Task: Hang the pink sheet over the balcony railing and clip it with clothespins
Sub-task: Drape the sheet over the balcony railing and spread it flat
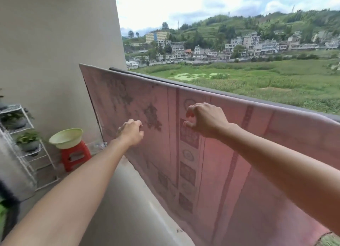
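The pink sheet point(217, 168), printed with dark flower patches and a column of square motifs, hangs draped over the dark balcony railing point(128, 72) and reaches down to the floor. My left hand point(131, 133) hovers in front of the sheet's flowered part, fingers curled loosely, holding nothing. My right hand point(204, 119) is higher and to the right, just below the rail, fingers bent and apart, empty, close to the cloth. I cannot tell whether either hand touches the fabric. No clothespin is visible.
A pale green basin point(66, 138) sits on a red plastic stool point(75, 157) in the left corner by the beige wall point(55, 52). A white wire rack with potted plants point(24, 135) stands at the far left. Beyond the rail lie fields and houses.
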Demonstrator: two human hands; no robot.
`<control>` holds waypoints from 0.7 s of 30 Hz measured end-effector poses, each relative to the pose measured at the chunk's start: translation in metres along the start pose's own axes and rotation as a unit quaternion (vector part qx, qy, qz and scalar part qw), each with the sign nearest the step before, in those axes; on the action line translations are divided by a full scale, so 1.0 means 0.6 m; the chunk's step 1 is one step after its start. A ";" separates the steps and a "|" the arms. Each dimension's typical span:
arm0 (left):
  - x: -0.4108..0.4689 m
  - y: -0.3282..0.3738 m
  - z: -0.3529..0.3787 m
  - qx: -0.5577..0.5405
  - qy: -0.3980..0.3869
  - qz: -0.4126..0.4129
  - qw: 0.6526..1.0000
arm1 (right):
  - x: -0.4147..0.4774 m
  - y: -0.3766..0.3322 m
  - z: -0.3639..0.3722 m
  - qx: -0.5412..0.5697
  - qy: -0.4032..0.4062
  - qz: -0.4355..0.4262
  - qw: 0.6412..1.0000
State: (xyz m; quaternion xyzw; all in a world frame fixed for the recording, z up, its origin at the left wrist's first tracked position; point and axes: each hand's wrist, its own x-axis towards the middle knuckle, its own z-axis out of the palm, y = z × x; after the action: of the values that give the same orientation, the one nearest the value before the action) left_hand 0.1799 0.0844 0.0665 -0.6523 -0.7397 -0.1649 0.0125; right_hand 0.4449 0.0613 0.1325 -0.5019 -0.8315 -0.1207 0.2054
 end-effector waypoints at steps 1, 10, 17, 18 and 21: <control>0.014 -0.048 0.001 0.004 -0.011 -0.011 1.000 | 0.036 -0.027 0.029 0.005 -0.009 -0.004 1.000; 0.169 -0.409 -0.050 -0.001 -0.028 -0.091 0.995 | 0.351 -0.243 0.219 0.055 -0.057 -0.009 0.997; 0.315 -0.583 -0.043 -0.010 -0.026 -0.114 0.993 | 0.572 -0.354 0.323 0.034 -0.038 -0.059 0.997; 0.345 -0.605 -0.034 -0.009 -0.028 -0.114 0.993 | 0.611 -0.363 0.342 0.033 -0.032 -0.065 0.997; 0.441 -0.665 -0.009 -0.008 -0.033 -0.113 0.993 | 0.726 -0.384 0.407 0.034 -0.024 -0.076 0.996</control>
State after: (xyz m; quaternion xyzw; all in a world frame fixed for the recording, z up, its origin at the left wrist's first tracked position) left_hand -0.2471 0.2992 0.0424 -0.5693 -0.8077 -0.1490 -0.0360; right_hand 0.0079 0.3950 0.1191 -0.4329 -0.8754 -0.0961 0.1927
